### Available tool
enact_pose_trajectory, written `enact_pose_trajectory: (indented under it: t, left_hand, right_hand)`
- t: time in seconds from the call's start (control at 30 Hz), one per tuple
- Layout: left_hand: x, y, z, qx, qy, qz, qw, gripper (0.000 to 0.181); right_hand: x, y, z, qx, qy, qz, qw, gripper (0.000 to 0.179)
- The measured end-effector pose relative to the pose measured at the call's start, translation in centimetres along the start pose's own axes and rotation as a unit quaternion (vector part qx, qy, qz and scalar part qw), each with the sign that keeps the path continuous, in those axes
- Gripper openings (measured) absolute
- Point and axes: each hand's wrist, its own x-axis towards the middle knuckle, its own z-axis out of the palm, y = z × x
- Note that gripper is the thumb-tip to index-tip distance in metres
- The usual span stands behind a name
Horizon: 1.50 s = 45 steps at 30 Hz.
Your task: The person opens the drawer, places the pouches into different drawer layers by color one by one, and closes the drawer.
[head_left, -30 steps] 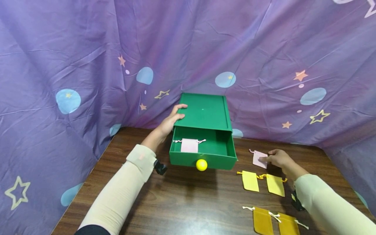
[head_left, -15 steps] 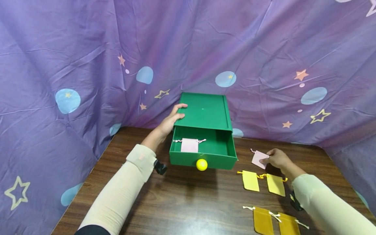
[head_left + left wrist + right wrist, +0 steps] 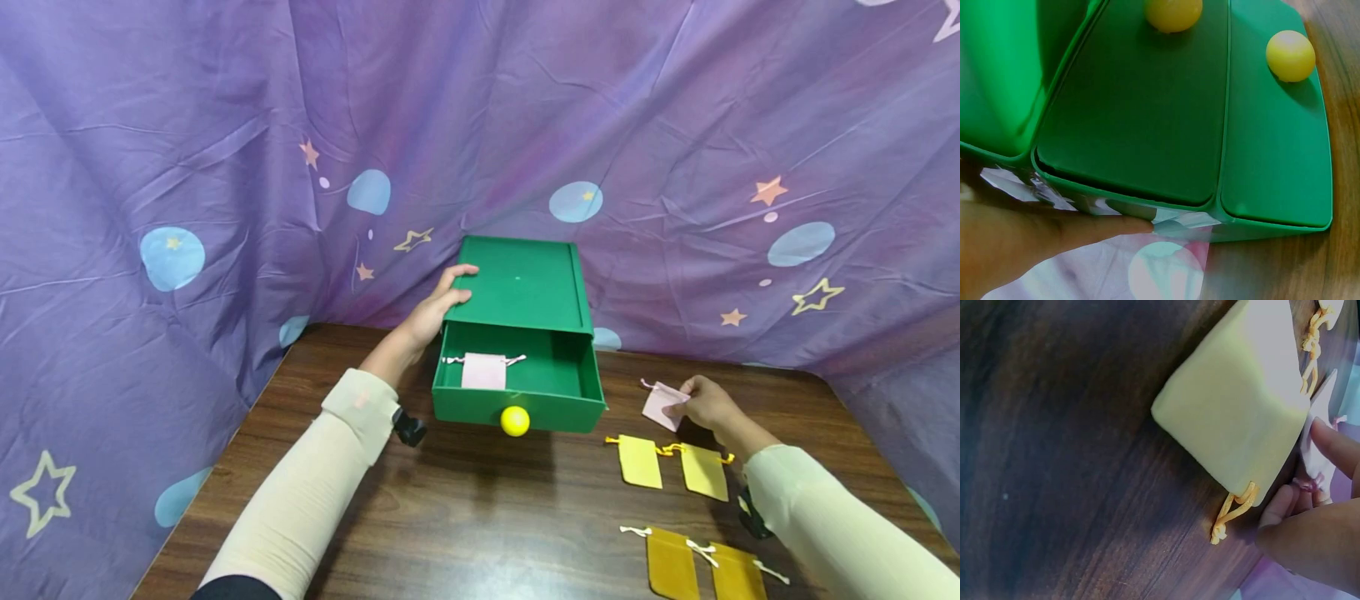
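My left hand (image 3: 429, 318) rests against the left side of a green drawer unit (image 3: 521, 283), its fingertips over the top edge. In the left wrist view a straight finger (image 3: 1100, 226) lies along the unit's side. The top drawer (image 3: 465, 407), with a yellow knob (image 3: 515, 421), is pulled out. Inside it, to the left, lies a pale pink drawstring pouch (image 3: 483, 372). To the right of the unit, my right hand (image 3: 712, 408) pinches a second pink pouch (image 3: 659, 403) by its right side, thumb on its face. This pouch is tilted close over the table.
Two yellow drawstring pouches, a left one (image 3: 640, 462) and a right one (image 3: 705, 473), lie in front of the right hand. Nearer stand out two mustard pouches (image 3: 671, 562). Below the pulled-out drawer are two closed drawers (image 3: 1129, 112). A purple curtain (image 3: 480, 125) hangs behind the table.
The right hand has drawn slightly back, and the pink pouch in its fingers has turned and lifted a little. My left hand and the drawer have stayed still.
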Motion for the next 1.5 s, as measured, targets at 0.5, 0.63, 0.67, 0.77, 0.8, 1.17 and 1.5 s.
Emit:
enact_pose_trajectory:
  t: [0.5,0.63,0.67,0.77,0.8,1.17,1.5]
  left_hand:
    - [0.0,0.0,-0.1,0.001,0.000,0.002,1.0000,0.053]
    - [0.0,0.0,-0.1,-0.006,0.000,0.002,1.0000,0.053]
    - [0.0,0.0,-0.1,-0.009,0.000,0.000,1.0000,0.053]
    - [0.0,0.0,-0.1,-0.009,0.000,-0.001,1.0000,0.052]
    - [0.0,0.0,-0.1,-0.008,-0.001,-0.001,1.0000,0.052]
    - [0.1,-0.1,0.0,0.001,0.000,0.005,1.0000,0.053]
    - [0.0,0.0,0.1,-0.001,-0.001,0.005,1.0000,0.052]
  right_hand:
    - [0.3,-0.2,-0.4,0.051,-0.051,0.031,0.9969,0.024]
    - [0.2,-0.2,-0.4,0.064,-0.050,0.030,0.9962,0.023]
    - [0.2,-0.2,-0.5,0.069,-0.050,0.031,0.9959,0.025]
    - [0.0,-0.3,-0.7,0.092,-0.050,0.035,0.9939,0.027]
    - [-0.1,-0.4,-0.8,0.102,-0.049,0.035,0.9929,0.028]
    - [-0.4,-0.9,-0.7,0.246,-0.065,0.031,0.9665,0.026]
    - [-0.6,-1.1,-0.5,0.250,-0.064,0.038,0.9655,0.027]
